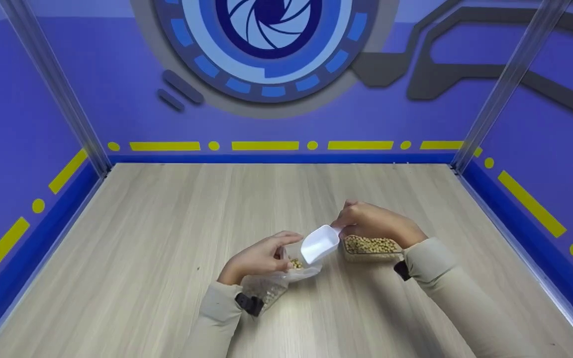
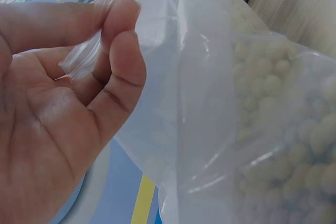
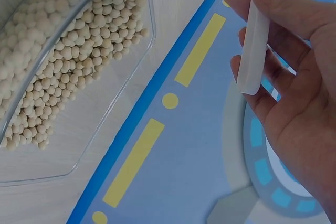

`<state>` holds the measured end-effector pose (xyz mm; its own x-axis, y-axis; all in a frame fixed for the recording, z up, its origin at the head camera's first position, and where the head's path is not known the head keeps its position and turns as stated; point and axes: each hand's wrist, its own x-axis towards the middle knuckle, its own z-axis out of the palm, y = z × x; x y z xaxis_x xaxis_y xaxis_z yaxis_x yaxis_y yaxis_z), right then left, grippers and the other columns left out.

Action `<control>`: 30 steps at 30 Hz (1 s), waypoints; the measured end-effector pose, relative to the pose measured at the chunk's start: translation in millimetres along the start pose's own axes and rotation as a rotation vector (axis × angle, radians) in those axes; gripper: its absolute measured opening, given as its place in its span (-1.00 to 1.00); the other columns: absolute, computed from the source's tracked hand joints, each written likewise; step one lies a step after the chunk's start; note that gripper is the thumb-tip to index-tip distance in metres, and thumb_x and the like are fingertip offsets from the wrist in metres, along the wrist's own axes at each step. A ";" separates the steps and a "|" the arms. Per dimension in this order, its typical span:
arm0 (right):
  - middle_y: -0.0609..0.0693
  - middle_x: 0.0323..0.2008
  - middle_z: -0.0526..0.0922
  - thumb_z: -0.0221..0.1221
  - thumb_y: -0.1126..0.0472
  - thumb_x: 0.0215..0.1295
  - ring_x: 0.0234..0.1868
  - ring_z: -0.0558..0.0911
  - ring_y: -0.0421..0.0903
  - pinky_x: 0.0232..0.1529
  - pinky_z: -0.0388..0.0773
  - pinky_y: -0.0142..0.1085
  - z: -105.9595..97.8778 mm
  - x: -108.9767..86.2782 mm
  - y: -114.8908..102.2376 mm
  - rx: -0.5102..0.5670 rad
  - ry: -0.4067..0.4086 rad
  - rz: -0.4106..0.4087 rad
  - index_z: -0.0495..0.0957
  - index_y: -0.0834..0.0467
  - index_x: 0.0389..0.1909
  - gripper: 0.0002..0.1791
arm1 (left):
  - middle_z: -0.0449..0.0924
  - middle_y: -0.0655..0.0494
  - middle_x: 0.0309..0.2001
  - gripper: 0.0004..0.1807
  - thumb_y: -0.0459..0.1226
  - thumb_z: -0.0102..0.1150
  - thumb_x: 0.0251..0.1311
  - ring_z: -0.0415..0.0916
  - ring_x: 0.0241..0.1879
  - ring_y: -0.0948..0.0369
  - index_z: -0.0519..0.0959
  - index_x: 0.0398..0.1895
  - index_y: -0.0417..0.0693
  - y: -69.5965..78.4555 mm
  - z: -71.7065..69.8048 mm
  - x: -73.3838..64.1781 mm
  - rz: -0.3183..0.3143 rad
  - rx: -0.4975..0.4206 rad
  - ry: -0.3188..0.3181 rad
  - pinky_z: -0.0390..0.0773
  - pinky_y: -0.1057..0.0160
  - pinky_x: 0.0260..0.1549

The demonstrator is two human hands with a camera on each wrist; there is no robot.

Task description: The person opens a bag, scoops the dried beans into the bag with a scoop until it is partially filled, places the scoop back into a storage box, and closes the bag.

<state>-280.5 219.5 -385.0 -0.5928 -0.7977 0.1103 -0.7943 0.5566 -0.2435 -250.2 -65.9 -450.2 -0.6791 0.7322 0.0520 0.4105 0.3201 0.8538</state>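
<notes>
A clear plastic bag (image 2: pixel 205 103) partly filled with round, pale yellow beans, which look like soybeans, is pinched near its mouth by my left hand (image 1: pixel 261 256). My right hand (image 1: pixel 373 221) grips the handle (image 3: pixel 255 45) of a white plastic scoop (image 1: pixel 320 243). The scoop's bowl tilts down at the bag's opening, and no beans show in it. Below my right hand stands a clear container (image 1: pixel 371 257) holding more of the same beans (image 3: pixel 79 51). The right wrist view shows the handle between thumb and fingers, with the bowl out of frame.
All this is on a light wood-grain table (image 1: pixel 167 214). Blue printed panels (image 1: pixel 276 124) with yellow marks enclose its back and sides, joined by metal corner posts (image 1: pixel 505 89). A few tiny specks lie on the tabletop.
</notes>
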 end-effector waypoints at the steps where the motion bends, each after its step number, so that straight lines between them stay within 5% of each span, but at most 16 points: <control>1: 0.03 -0.28 0.77 0.36 0.35 0.04 -0.31 0.55 -0.09 -0.28 0.55 -0.29 0.2 -0.4 0.7 0.000 0.003 -0.006 0.73 0.21 -0.17 -0.73 | 0.26 -0.08 0.36 -0.32 -0.51 0.09 0.11 0.31 -0.43 0.36 0.26 0.38 -0.30 0.0 0.0 0.0 0.001 0.000 -0.001 0.39 0.47 -0.43; 17: 0.02 -0.32 0.77 0.34 0.32 0.06 -0.35 0.55 -0.07 -0.28 0.47 -0.27 -3.4 -17.4 16.8 0.031 0.057 -0.045 0.72 0.23 -0.18 -0.75 | 0.26 -0.12 0.35 -0.32 -0.50 0.10 0.14 0.28 -0.42 0.36 0.24 0.39 -0.29 -0.3 0.0 -0.2 0.008 0.011 -0.008 0.36 0.46 -0.43; 30: 0.06 -0.31 0.75 0.33 0.35 0.06 -0.26 0.53 -0.04 -0.24 0.51 -0.21 -16.1 -45.6 33.3 -0.036 0.075 0.091 0.72 0.25 -0.17 -0.74 | 0.21 -0.09 0.40 -0.32 -0.46 0.12 0.19 0.36 -0.36 0.35 0.21 0.42 -0.24 1.0 -0.3 -3.7 0.009 0.034 -0.006 0.41 0.44 -0.35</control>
<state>-282.0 278.1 -382.6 -0.6701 -0.7247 0.1609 -0.7401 0.6353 -0.2208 -247.5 -68.4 -449.3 -0.6718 0.7386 0.0560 0.4367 0.3339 0.8353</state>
